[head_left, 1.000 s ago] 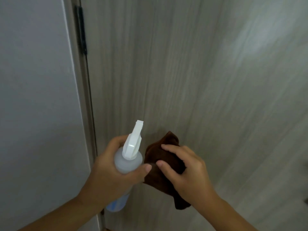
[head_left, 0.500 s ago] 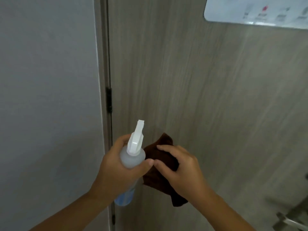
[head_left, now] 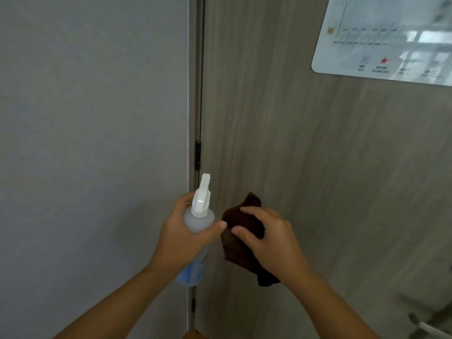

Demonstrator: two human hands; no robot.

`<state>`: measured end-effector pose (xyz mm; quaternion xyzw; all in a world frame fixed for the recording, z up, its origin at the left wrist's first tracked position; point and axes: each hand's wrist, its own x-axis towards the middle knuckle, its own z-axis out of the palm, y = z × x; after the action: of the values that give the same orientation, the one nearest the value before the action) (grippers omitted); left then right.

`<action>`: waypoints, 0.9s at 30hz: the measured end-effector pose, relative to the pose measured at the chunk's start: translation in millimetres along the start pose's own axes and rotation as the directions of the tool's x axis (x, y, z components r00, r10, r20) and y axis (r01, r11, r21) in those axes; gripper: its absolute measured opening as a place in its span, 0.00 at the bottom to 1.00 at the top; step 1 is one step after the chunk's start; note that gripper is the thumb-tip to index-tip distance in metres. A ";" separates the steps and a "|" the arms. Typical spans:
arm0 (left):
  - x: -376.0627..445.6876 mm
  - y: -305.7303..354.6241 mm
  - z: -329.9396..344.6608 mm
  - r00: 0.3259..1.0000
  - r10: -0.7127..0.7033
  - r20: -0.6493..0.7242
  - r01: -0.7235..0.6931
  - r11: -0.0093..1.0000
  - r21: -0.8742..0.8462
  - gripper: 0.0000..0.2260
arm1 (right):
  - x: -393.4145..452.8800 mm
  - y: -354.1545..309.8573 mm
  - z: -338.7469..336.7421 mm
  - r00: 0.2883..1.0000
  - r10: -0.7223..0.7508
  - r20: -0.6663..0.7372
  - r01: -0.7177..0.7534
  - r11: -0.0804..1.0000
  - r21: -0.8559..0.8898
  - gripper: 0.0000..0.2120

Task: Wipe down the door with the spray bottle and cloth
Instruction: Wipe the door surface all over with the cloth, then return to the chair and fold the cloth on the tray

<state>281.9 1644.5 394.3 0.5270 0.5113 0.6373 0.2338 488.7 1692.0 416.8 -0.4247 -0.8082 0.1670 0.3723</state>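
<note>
The view has risen: a laminated notice [head_left: 389, 37] now shows above. The left hand [head_left: 181, 238] grips the spray bottle [head_left: 199, 216]; the right hand [head_left: 266, 237] clutches the cloth [head_left: 242, 243] against the door [head_left: 293, 155]. Wiping likely proceeds upward.

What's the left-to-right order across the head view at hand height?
Grey wall → left hand gripping the spray bottle → brown cloth → right hand holding it → bare door → door handle, lower right.
</note>
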 end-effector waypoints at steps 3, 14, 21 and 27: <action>-9.5 -6.1 -8.6 1.000 -0.014 -0.026 0.015 0.999 0.036 0.35 | -1.4 -1.8 6.5 0.999 -0.012 0.047 0.012 1.000 -0.015 0.24; -69.7 -20.3 -41.4 0.972 -0.051 -0.228 0.110 0.961 0.255 0.30 | -13.7 -12.3 62.2 0.970 -0.102 0.223 0.103 0.995 0.006 0.26; -110.4 -15.4 -77.3 0.944 -0.057 -0.325 0.175 0.922 0.346 0.31 | -38.8 -37.8 99.2 0.934 -0.246 0.259 0.257 0.966 -0.008 0.26; -152.0 7.9 -98.3 0.922 -0.030 -0.386 0.190 0.904 0.383 0.31 | -63.1 -78.9 105.7 0.914 -0.297 0.277 0.320 0.946 -0.040 0.26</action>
<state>245.2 1474.5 343.4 0.4040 0.6987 0.5881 0.0526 388.6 1599.7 363.5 -0.2805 -0.9143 0.1275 0.2630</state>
